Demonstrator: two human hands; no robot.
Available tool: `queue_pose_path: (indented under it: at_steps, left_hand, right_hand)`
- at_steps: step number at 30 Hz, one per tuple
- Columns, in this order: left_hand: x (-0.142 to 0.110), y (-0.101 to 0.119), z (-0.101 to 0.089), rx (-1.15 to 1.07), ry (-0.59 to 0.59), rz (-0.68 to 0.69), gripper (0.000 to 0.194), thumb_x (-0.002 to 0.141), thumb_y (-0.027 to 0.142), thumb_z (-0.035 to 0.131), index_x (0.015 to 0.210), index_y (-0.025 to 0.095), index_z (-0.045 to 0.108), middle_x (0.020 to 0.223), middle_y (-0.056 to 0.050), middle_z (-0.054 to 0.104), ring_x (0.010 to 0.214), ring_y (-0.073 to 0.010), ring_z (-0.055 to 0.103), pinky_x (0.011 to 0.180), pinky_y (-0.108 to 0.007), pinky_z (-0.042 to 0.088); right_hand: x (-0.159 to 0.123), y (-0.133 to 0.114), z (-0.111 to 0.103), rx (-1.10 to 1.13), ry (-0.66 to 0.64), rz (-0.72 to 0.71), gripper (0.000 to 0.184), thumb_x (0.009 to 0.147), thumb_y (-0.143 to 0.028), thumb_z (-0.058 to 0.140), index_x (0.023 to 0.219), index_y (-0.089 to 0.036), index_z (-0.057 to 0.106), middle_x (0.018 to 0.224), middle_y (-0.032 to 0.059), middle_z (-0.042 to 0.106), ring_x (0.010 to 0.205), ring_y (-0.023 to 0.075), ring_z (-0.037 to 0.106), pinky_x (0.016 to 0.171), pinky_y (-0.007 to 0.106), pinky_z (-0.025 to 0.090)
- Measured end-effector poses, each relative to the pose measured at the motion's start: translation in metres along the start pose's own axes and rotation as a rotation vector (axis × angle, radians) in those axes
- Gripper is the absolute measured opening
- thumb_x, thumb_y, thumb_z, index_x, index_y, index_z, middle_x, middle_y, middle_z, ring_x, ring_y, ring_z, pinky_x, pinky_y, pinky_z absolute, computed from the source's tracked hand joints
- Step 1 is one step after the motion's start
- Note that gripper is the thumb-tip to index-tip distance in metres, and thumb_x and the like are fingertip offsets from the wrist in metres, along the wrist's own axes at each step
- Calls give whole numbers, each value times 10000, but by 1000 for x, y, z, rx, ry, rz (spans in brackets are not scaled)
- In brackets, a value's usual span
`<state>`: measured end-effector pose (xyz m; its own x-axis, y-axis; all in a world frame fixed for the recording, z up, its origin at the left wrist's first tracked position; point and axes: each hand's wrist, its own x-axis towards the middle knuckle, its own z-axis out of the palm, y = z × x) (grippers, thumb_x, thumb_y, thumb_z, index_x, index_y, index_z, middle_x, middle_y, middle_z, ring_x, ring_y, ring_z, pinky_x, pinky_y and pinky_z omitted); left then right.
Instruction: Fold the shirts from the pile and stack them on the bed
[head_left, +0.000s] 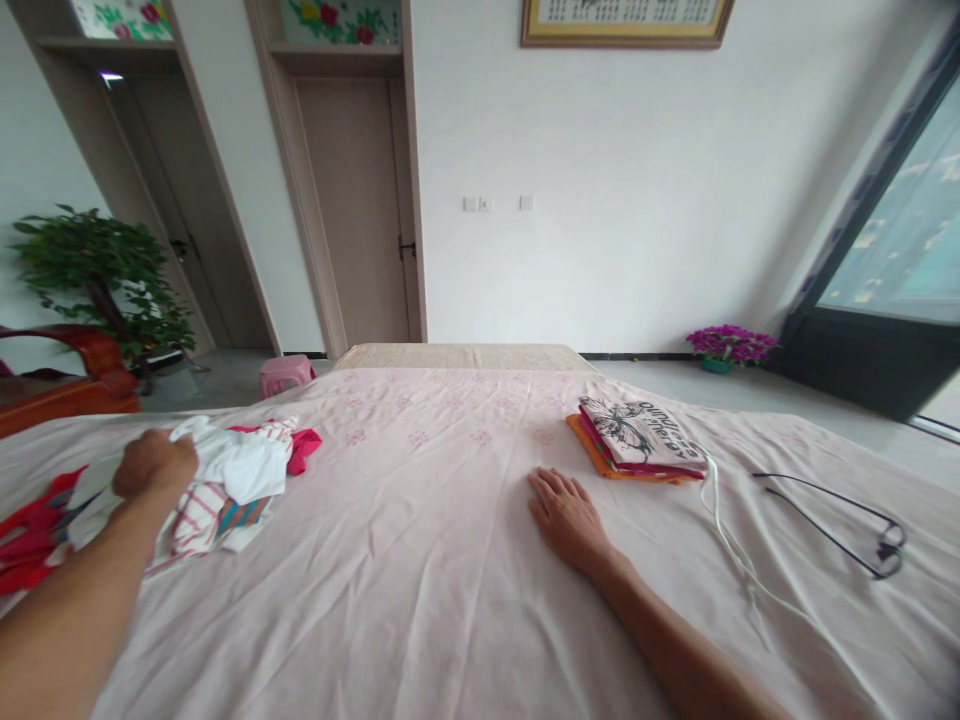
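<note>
My left hand (156, 463) is closed on a white cloth garment (232, 458) at the top of a loose pile on the left. Red cloth (30, 535) and a red-and-white striped piece (201, 518) show in the same heap. Flat on the pale pink bed sheet (420, 580) rests my right hand (566, 512), fingers stretched out and holding nothing. Just beyond it, to the right, lies a stack of folded clothes (637, 440), orange at the bottom, with a butterfly print and lettering on top.
Black-framed glasses (889, 548) lie at the right, near a white cord (739, 560) running from the folded stack. Past the sheet's far edge stand a pink stool (287, 374) and a pot of purple flowers (731, 345). A wooden armchair (82, 375) is at the left.
</note>
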<state>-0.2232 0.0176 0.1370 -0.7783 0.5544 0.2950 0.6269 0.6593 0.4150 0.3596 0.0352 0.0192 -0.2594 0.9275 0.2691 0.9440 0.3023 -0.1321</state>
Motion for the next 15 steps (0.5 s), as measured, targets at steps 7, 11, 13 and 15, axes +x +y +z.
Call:
queue_pose_path:
  at_steps: [7,11,13,15]
  left_hand:
    - [-80,88,-34,-546,164,230,470,917,516,398,1048,110,595,927,-88,647,935,-266,608,786,-373,491]
    - [-163,125,-33,-785,-248,606,524,882,552,494,1227,160,543,897,-28,667,750,-163,618,695,-273,516]
    - [-197,130,-21,-827,-518,803,524,876,525,533,1268,176,530,1091,-74,676,799,-166,647,725,-273,526]
    - [-215,128,-1,-774,-620,860,446,902,506,503,1216,198,575,1161,-84,673,859,-175,663,765,-280,532]
  right_hand:
    - [0,1,-1,13,-7,-2,464,980,-359,382,1404,-233,521,1483,77,488,1401,248,373,1164,437,231]
    - [0,3,-4,30,-20,-9,460,982,-354,382,1398,-223,527,1480,71,493,1402,245,374,1168,426,234]
    - [-1,4,-5,47,-24,-11,454,985,-348,380,1391,-215,534,1474,69,499,1397,242,383,1169,413,239]
    - [-1,4,-7,71,-21,-4,446,988,-336,375,1384,-211,540,1462,71,513,1387,237,398,1167,406,245]
